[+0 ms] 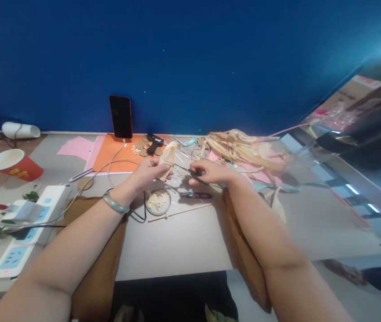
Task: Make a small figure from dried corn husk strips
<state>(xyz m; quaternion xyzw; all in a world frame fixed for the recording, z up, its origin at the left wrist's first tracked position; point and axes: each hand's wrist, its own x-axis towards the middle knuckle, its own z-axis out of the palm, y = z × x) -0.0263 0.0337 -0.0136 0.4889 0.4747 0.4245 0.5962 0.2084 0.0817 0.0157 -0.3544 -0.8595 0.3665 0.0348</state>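
My left hand (152, 172) pinches a pale, dry husk-like strip (170, 154) that stands up from its fingers. A pair of dark scissors (195, 173) is in my right hand (209, 171), its fingers closed round the handles. The blades point left and reach the strip near my left fingertips; whether they are spread is too blurred to tell. Below the hands lies a round dish (158, 202) with pale cut scraps. Beside it are a dark purple-handled tool (195, 195) and a thin stick (180, 213).
Dry husks (237, 147) are heaped at the back right. Orange paper (105, 154) carries a black glue gun (154, 144) and round discs. A phone (121, 117) leans against the blue wall (190, 67). At left stand a tilted paper cup (26, 169) and a power strip (32, 232) with cables.
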